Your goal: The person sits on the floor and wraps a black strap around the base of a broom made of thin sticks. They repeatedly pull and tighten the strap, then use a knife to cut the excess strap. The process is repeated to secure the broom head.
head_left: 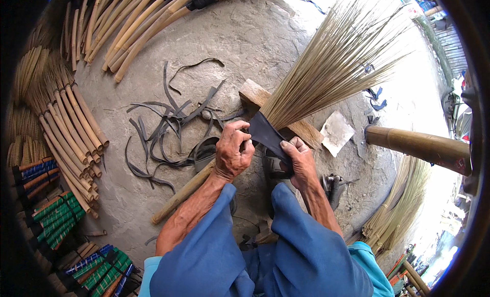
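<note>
- Head view: straw broom lies near ctr, fan pointing up-right; black band sits across its neck, btwn the hands.
- L hand: fingers curled, seems to pinch the band's L end. R hand: thumb on top of the band's R end, fingers mostly hidden.
- Step in hand looks like wrapping the neck. To do it well, I'd keep even tension both sides, band flat, no creases, stalks gathered tight b/c loose ones could slip out.
- Worth holding one end firm w/ the thumb while the other goes round; too hard a tug might tear the band or skew the fan.
- Wood block under the neck should help as a rest.
- Bamboo stick runs below the L forearm; poss. the broom's handle, but can't tell, join hidden.
- Surface: rough grey floor, uneven, w/ black strips tangled L of the hands & a pale scrap to the R.
- Room: bamboo handles stacked far L, green-wrapped bundles below; thick bamboo post & straw bundles on R. Bright light top R, detail washed out.
</note>
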Demonstrator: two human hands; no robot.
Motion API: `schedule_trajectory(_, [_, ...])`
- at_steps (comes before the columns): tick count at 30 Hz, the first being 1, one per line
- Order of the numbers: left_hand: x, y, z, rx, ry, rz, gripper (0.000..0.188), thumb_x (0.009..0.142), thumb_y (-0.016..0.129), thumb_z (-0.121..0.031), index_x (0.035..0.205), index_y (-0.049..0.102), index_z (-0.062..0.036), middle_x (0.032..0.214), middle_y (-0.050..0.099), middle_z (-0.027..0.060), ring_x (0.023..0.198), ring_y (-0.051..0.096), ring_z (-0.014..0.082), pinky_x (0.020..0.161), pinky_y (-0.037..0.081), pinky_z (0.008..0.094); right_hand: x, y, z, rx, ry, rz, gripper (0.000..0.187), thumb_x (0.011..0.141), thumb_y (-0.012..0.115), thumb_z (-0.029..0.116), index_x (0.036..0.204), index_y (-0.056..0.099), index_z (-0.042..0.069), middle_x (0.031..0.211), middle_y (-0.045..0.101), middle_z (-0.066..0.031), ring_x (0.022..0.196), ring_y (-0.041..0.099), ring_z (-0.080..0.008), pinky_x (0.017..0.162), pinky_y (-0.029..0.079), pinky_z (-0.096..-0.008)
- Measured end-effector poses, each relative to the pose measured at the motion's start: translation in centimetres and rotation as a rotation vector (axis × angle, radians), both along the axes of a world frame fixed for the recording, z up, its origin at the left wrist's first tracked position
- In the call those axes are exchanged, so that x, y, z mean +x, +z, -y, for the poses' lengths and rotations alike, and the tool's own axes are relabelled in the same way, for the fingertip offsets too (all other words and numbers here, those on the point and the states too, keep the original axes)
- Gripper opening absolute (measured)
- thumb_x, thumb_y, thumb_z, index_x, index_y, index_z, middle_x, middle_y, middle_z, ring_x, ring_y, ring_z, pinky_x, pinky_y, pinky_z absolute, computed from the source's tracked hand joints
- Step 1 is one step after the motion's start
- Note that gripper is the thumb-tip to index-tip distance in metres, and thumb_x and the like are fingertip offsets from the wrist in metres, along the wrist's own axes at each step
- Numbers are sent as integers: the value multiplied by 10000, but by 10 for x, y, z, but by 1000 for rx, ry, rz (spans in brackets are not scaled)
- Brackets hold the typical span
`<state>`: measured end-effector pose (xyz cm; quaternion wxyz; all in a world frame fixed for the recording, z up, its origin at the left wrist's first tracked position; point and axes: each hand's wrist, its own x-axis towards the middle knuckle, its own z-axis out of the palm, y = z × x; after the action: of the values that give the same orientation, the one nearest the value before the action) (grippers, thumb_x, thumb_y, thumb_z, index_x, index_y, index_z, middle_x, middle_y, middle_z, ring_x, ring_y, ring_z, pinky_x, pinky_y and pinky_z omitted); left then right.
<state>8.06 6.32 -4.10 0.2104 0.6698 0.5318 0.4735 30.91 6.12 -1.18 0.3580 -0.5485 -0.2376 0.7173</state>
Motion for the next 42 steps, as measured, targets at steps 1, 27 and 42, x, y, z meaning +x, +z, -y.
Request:
schedule_trajectory(1, [0, 0, 0, 8, -1, 8, 206, 826, 722, 31, 1013, 652, -20, 1257, 695, 207, 1152, 705, 402, 952, 604, 475, 0, 1, -1, -54, 15, 68, 248, 1055, 787, 339, 991, 597, 192, 859, 585, 97, 674, 540, -25, 567, 475, -226])
schedule_trajectory(27, [-33, 8, -33, -444, 138, 231, 172, 944, 699, -76, 1089, 681, 14, 1141, 747, 186, 1045, 740, 299, 884, 585, 392, -29, -35, -40, 303, 175, 245, 294, 1083, 753, 313, 1091, 674, 30, 909, 592, 45, 832, 495, -56, 725, 416, -256])
schedule_trajectory(42, [6, 18, -13, -326, -22, -223, 917, 768, 935, -171, 1554, 493, -2, 1352, 651, 255, 1247, 666, 478, 1026, 575, 527, -21, 8, -31, 285, 231, 279, 357, 1109, 711, 329, 1008, 670, -10, 835, 584, -8, 817, 543, -119, 745, 489, -344])
